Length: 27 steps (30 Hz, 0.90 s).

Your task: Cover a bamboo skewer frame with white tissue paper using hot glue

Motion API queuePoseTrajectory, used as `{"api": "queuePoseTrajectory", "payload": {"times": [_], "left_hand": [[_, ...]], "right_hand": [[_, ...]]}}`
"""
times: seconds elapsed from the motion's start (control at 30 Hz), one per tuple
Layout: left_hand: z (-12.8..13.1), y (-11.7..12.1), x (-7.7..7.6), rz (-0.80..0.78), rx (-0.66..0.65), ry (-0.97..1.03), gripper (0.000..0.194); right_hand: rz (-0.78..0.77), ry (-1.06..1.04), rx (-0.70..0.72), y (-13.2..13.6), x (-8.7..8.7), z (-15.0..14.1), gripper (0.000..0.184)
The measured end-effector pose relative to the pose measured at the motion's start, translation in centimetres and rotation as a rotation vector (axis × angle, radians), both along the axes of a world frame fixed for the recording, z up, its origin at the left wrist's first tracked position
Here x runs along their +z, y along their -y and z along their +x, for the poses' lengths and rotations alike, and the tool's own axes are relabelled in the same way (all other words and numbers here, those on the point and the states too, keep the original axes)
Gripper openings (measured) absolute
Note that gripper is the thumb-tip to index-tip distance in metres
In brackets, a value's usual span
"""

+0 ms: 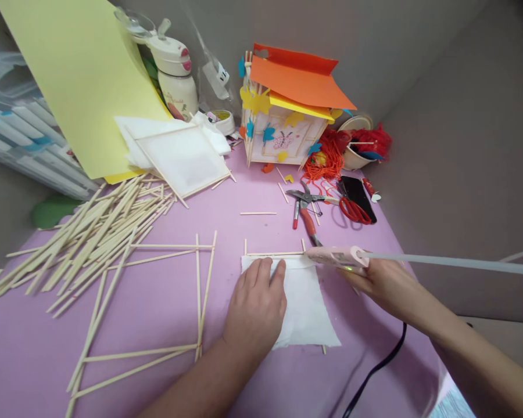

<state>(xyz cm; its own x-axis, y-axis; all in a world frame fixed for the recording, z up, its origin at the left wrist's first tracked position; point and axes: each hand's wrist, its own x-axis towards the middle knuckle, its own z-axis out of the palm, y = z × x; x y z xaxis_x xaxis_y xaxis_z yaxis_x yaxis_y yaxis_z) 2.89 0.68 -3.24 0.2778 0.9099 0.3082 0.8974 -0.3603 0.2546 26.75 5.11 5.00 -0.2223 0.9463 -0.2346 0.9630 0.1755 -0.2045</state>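
My left hand [256,305] lies flat, fingers together, pressing a white tissue sheet [307,307] onto a small frame of thin wooden sticks [273,253] on the pink table. My right hand [386,284] grips a pink glue gun [336,256], its nozzle pointing left at the frame's top right corner. A long clear glue stick [448,263] juts out of the gun's back to the right. The gun's black cord [375,371] trails toward the near edge.
A loose pile of wooden sticks [87,238] and a stick framework [157,302] lie at left. A tissue-covered frame [181,157], yellow paper [78,75], a paper-roofed stick house [287,110], pliers [307,212], red scissors [353,209] and red yarn [331,154] sit farther back.
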Motion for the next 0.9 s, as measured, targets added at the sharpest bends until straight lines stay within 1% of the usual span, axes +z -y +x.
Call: {"api": "queuePoseTrajectory", "payload": {"times": [0.1,0.23,0.37,0.53,0.67,0.9], "left_hand": [[0.0,0.0,0.0,-0.002,-0.005,0.001,0.044],[0.0,0.0,0.1,-0.008,-0.004,0.007,0.043],[0.1,-0.1,0.1,-0.034,-0.002,0.003,0.044],[0.1,0.0,0.0,-0.039,-0.001,-0.002,0.044],[0.1,0.1,0.0,-0.047,-0.003,0.001,0.044],[0.0,0.1,0.2,-0.063,-0.002,0.003,0.044]], "right_hand": [[-0.026,-0.052,0.038,-0.6,-0.1,-0.5,0.032],[-0.079,-0.146,0.051,-1.4,-0.1,-1.7,0.037],[-0.089,-0.197,0.063,-1.9,-0.1,-2.3,0.038],[-0.091,-0.207,0.069,-2.0,-0.3,-2.3,0.039],[-0.099,-0.171,0.101,-2.0,-0.6,-2.3,0.04],[-0.1,-0.178,0.135,-2.2,-0.9,-2.3,0.037]]}}
